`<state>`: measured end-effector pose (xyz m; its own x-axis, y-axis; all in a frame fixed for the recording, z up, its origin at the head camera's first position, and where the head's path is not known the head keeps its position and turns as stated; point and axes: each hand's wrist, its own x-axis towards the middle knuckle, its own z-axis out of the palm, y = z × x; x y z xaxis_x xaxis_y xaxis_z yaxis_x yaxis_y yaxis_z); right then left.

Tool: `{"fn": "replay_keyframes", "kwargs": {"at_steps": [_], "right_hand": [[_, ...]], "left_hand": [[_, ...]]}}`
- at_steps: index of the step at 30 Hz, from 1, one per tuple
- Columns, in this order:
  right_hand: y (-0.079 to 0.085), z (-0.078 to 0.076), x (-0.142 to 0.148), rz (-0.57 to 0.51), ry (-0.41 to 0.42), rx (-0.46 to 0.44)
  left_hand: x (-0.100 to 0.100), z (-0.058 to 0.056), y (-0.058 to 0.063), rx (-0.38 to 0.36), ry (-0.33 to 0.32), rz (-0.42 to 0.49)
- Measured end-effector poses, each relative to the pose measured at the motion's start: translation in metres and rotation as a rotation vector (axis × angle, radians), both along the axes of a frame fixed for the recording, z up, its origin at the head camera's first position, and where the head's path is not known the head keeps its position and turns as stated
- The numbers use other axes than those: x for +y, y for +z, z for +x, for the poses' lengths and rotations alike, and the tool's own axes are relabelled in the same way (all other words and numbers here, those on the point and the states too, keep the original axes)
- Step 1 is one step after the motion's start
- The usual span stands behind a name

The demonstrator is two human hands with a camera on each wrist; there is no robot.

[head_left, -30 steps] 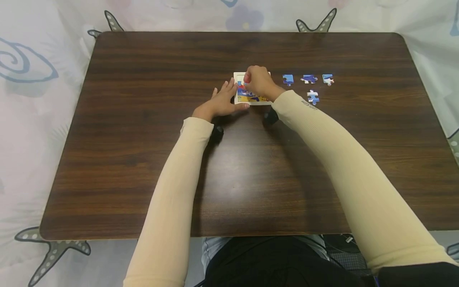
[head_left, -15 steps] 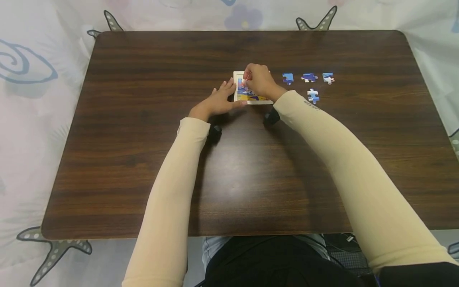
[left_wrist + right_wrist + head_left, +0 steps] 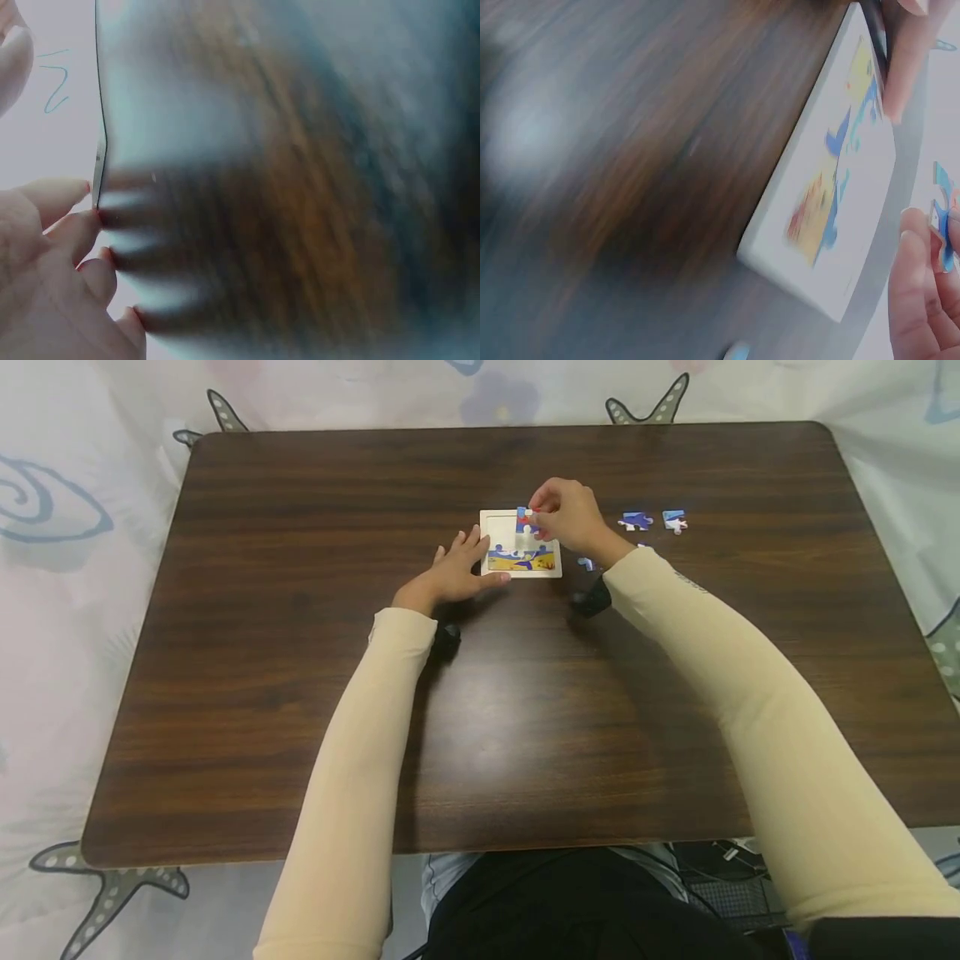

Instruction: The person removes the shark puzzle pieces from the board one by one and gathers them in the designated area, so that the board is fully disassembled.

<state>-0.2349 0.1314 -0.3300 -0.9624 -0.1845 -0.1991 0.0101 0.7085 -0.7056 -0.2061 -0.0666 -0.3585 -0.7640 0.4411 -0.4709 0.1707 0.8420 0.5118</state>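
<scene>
My left hand point(image 3: 450, 577) rests with straight, spread fingers at the left side of a small white-framed puzzle tray point(image 3: 558, 560). In the left wrist view, the fingertips of that left hand point(image 3: 52, 270) sit right at a thin pale edge. My right hand point(image 3: 576, 518) pinches a blue-and-red jigsaw piece point(image 3: 524, 522) over the upper part of the tray. In the right wrist view, the piece point(image 3: 940, 180) is held up on edge, apart from the tray point(image 3: 784, 281). A yellow-and-blue picture strip point(image 3: 525, 562) fills the tray's lower part; pale backing shows above it.
Loose jigsaw pieces lie right of the tray: a purple one point(image 3: 635, 521) and a blue-and-white one point(image 3: 674, 521). Another piece point(image 3: 586, 563) peeks out beside my right wrist. The brown wooden table point(image 3: 262, 610) extends around, with a patterned cloth point(image 3: 420, 393) behind.
My right hand has moved right and slightly up, carrying the piece from the tray's upper left. The hand and forearm now cover some loose pieces. My left hand stays at the tray.
</scene>
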Motion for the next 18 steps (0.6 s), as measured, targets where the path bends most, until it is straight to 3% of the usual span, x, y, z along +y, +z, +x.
{"fn": "replay_keyframes", "kwargs": {"at_steps": [13, 18], "right_hand": [[0.005, 0.009, 0.071, -0.174, -0.171, -0.033], [0.005, 0.013, 0.095, -0.187, -0.213, -0.041]], "left_hand": [[-0.016, -0.004, -0.005, 0.010, 0.012, -0.028], [-0.025, -0.003, -0.004, 0.008, 0.027, -0.032]]}}
